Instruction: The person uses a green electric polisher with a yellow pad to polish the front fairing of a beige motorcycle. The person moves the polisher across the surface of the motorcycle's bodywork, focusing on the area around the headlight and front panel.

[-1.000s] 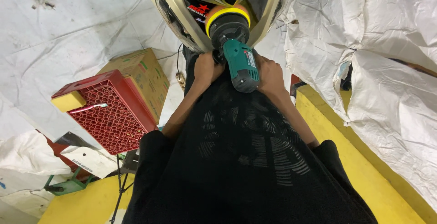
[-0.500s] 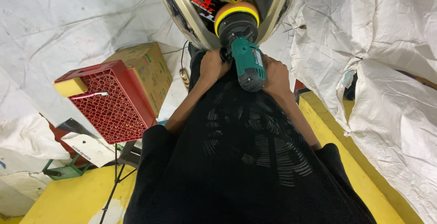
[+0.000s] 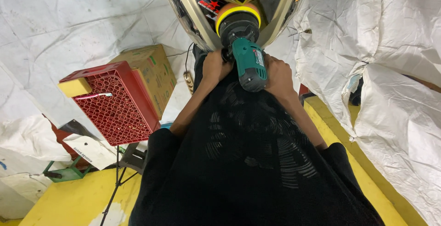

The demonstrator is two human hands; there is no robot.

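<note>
**Both hands on polisher at glossy panel**

My left hand (image 3: 215, 67) and right hand (image 3: 277, 77) each have a closed grip on the green polisher (image 3: 249, 64), one to either side of its body. Its yellow-edged pad (image 3: 238, 18) sits against the glossy vehicle panel (image 3: 193, 10) directly ahead of me. To my left, a yellow sponge (image 3: 75, 87) rests on a red plastic crate (image 3: 115, 104), with a cardboard box (image 3: 149, 70) just behind. White sheeting (image 3: 386, 70) hangs on both sides.
</note>
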